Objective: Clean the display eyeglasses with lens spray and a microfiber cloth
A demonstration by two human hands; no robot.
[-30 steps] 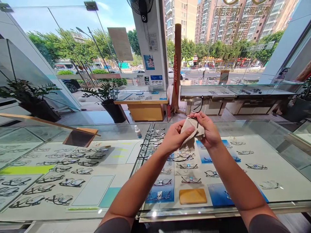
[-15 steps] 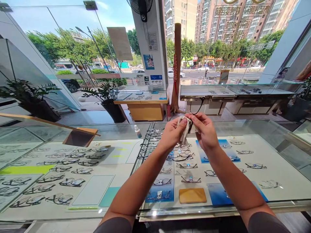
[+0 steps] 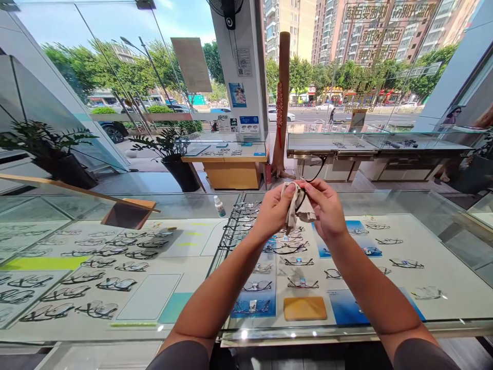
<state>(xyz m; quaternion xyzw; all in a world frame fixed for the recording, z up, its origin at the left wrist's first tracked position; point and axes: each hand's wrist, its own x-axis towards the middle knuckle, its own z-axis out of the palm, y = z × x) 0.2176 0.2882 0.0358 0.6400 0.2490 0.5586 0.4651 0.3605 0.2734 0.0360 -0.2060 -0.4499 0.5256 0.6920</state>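
Note:
Both hands are raised close together above the glass display counter [image 3: 239, 331]. My left hand [image 3: 271, 208] pinches a pale cloth [image 3: 295, 210], its thumb on top. My right hand [image 3: 326, 208] is closed on a pair of dark-framed glasses [image 3: 320, 167], and the cloth also touches its fingers. One lens and rim stick up above the fingers; the rest of the glasses is partly hidden by the cloth and hands. The cloth hangs down between the two hands.
A small white bottle [image 3: 219, 206] stands on the counter to the left. Under the glass lie several rows of eyeglasses and a tan case [image 3: 305, 308]. A wooden-framed mirror [image 3: 129, 213] is at the left. Beyond are potted plants [image 3: 181, 164] and other showcases [image 3: 331, 143].
The cloth has spread and now hangs lower towards my right hand. The glasses' raised rim has tilted slightly, showing more of the lens. The camera view has shifted a little.

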